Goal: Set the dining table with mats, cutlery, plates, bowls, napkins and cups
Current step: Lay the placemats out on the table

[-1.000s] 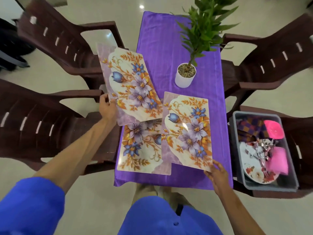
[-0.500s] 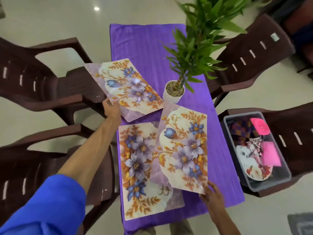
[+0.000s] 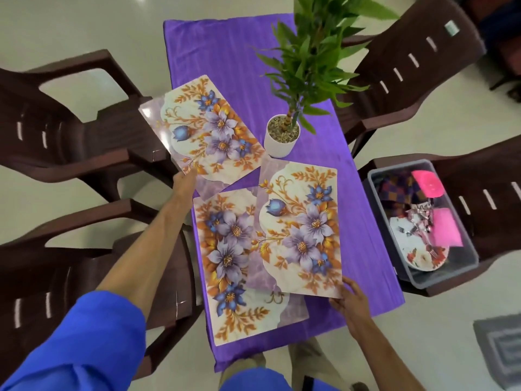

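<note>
Three floral mats lie over the purple table. My left hand holds the near corner of the far-left mat, which hangs past the table's left edge. My right hand pinches the near-right corner of the right mat. That mat overlaps a third mat lying flat along the near left of the table. A grey bin on the chair to the right holds a flowered plate, metal cutlery, pink items and a checked cloth.
A potted plant in a white pot stands mid-table, just beyond the right mat. Dark brown plastic chairs surround the table on both sides. A grey floor mat lies at the lower right.
The view has shifted closer and to the left. The far-left mat has swung further onto the table in my left hand. My right hand still holds the right mat's corner.
</note>
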Demonstrator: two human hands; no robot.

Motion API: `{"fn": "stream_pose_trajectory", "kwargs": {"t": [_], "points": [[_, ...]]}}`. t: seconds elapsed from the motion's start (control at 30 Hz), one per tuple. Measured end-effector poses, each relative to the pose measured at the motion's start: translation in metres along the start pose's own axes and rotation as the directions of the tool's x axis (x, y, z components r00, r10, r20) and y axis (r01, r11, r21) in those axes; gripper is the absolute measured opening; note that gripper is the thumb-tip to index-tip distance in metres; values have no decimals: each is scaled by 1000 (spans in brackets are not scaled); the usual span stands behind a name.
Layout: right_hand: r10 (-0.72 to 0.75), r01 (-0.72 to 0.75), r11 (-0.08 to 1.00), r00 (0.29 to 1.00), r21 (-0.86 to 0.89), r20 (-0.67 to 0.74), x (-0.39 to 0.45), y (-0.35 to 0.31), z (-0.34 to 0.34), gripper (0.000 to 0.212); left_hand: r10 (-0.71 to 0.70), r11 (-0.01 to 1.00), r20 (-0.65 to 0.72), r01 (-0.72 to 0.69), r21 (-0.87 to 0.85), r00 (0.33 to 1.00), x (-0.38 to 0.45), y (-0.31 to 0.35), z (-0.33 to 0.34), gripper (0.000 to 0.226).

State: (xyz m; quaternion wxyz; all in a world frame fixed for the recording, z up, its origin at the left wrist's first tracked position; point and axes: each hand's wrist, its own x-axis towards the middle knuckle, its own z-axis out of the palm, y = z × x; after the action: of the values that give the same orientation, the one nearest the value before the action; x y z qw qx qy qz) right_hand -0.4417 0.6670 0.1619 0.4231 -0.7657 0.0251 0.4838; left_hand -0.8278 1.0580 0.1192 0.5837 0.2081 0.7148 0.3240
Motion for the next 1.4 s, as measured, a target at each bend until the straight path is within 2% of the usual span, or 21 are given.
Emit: {"fn": "stream_pose_trajectory", "kwargs": {"t": [0.1, 0.27, 0.33, 0.43, 0.47, 0.53, 0.6, 0.7, 0.77, 0.83, 0.9, 0.93, 1.0, 1.07, 1.2, 1.3, 1.4], "points": [[14, -14, 1000, 1000, 6, 24, 1, -2, -3, 20, 42, 996, -14, -41, 73, 999, -16, -14, -9, 57], [-6, 7, 1000, 999, -24, 38, 1, 0, -9, 19, 129, 952, -26, -116, 283, 991, -69, -45, -18, 38], [-14, 16, 998, 999, -54, 36, 2, 0, -13, 23, 205, 890, -34, -172, 423, 978, -104, -59, -20, 43], [-3, 6, 998, 998, -68, 55, 3, 0, -24, 22, 295, 817, 1, -253, 519, 955, -162, -86, -10, 22], [5, -1, 998, 998, -60, 64, 3, 0, -29, 21, 312, 798, 26, -277, 536, 950, -180, -99, -4, 22], [13, -8, 998, 996, -62, 85, 4, -3, -40, 20, 287, 784, 83, -284, 551, 954, -214, -125, 5, 23], [10, -3, 998, 994, -59, 106, 6, -8, -51, 21, 206, 798, 135, -246, 550, 969, -240, -156, 17, 13], [7, 3, 997, 992, -76, 126, 12, -14, -70, 24, 106, 879, 176, -175, 444, 979, -288, -192, 48, 12], [14, -5, 998, 990, -66, 142, 20, -17, -81, 24, -21, 976, 183, -20, 218, 983, -312, -213, 69, 17], [15, 0, 996, 987, -93, 160, 29, -22, -95, 23, -159, 986, 165, 165, -28, 973, -327, -233, 86, 31], [8, 20, 989, 984, -150, 179, 40, -27, -109, 22, -194, 966, 132, 212, -145, 972, -338, -251, 103, 41], [2, 31, 983, 983, -179, 185, 45, -30, -116, 22, -165, 977, 96, 177, -122, 982, -345, -259, 109, 38], [-10, 55, 974, 980, -221, 198, 53, -35, -129, 20, 0, 999, 40, -3, 53, 999, -353, -277, 118, 23], [-19, 62, 974, 981, -220, 195, 60, -39, -138, 17, 129, 972, 73, -141, 187, 989, -355, -294, 122, 18], [-33, 63, 979, 987, -192, 157, 69, -43, -154, 12, 208, 903, 115, -236, 359, 971, -350, -308, 134, 52], [-53, 81, 980, 987, -183, 153, 81, -41, -169, 19, 173, 841, 209, -255, 477, 962, -339, -306, 147, 55], [-87, 111, 962, 991, -250, 103, 98, -34, -181, 31, 175, 785, 229, -276, 555, 958, -329, -303, 156, 52]]}}
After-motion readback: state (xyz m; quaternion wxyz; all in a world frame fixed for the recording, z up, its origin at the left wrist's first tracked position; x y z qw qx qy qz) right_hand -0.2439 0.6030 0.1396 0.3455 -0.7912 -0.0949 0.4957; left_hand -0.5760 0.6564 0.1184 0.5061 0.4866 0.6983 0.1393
